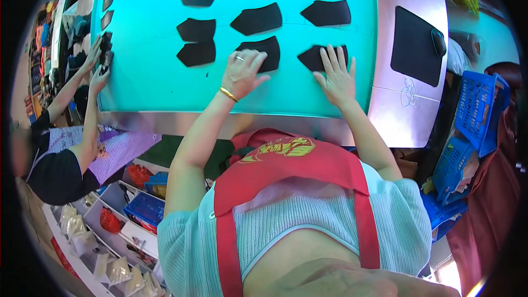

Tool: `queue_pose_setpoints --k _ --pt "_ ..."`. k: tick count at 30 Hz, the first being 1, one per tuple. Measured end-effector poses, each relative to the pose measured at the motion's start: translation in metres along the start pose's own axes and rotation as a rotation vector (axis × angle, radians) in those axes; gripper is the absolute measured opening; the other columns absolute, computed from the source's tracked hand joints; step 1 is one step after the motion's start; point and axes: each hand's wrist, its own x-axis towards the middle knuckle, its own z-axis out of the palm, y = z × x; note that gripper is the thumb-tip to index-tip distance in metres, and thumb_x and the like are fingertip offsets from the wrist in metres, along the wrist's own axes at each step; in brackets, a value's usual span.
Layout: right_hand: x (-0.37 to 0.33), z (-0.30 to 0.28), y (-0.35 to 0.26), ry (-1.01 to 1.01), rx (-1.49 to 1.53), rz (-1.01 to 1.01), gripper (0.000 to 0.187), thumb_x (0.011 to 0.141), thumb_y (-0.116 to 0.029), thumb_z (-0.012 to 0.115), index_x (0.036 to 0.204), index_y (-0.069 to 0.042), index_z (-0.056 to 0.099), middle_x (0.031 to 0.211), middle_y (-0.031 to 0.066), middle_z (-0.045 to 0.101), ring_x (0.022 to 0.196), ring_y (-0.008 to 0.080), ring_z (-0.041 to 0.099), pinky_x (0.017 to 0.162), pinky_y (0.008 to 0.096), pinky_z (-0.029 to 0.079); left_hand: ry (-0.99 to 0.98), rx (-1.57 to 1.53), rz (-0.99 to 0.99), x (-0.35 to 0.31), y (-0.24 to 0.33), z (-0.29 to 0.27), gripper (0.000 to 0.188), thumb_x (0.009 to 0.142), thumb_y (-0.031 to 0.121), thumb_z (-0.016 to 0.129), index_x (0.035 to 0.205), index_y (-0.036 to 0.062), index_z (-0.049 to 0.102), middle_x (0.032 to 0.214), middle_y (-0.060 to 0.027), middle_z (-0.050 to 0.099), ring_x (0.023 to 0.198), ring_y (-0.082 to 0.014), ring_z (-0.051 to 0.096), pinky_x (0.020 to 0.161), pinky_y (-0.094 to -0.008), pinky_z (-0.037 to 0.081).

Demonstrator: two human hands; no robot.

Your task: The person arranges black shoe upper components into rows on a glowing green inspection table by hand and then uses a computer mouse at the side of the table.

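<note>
Black cut fabric pieces lie in rows on a turquoise table surface (pixel 148 77). My left hand (pixel 245 71), with a ring and a gold bangle, rests flat on one black piece (pixel 266 49) in the nearest row. My right hand (pixel 336 74) lies with spread fingers on another black piece (pixel 313 58) to the right. Neither hand grips anything. More black pieces (pixel 197 53) sit to the left and further back (pixel 257 20). I wear a red apron over a pale ribbed top.
At the left edge another person's hands (pixel 98 66) handle a stack of black pieces. A black mat (pixel 413 38) and a mouse (pixel 438 41) sit on the silver side panel at right. Blue baskets (pixel 476 110) stand at right; shelves with packets at lower left.
</note>
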Motion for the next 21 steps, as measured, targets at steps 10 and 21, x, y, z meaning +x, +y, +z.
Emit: queue_pose_setpoints --k 10,21 --pt "0.058 -0.023 -0.077 0.091 0.125 -0.333 0.059 0.100 -0.049 0.042 0.150 -0.019 0.038 0.157 0.0031 0.035 0.148 0.0268 0.025 0.117 0.0577 0.013 0.054 -0.069 0.152 -0.029 0.014 0.012 0.031 0.074 0.016 0.072 0.103 0.0071 0.065 0.100 -0.0069 0.059 0.095 -0.0243 0.058 0.078 -0.0373 0.048" --pt "0.177 0.006 -0.125 -0.003 -0.078 -0.111 0.067 0.100 -0.061 0.027 0.155 -0.024 0.028 0.163 0.0019 0.020 0.151 0.0262 0.015 0.117 0.0617 0.011 0.126 -0.150 0.024 -0.008 -0.020 0.008 0.032 0.075 0.010 0.073 0.106 0.0089 0.067 0.114 -0.0071 0.063 0.108 -0.0258 0.059 0.092 -0.0389 0.048"
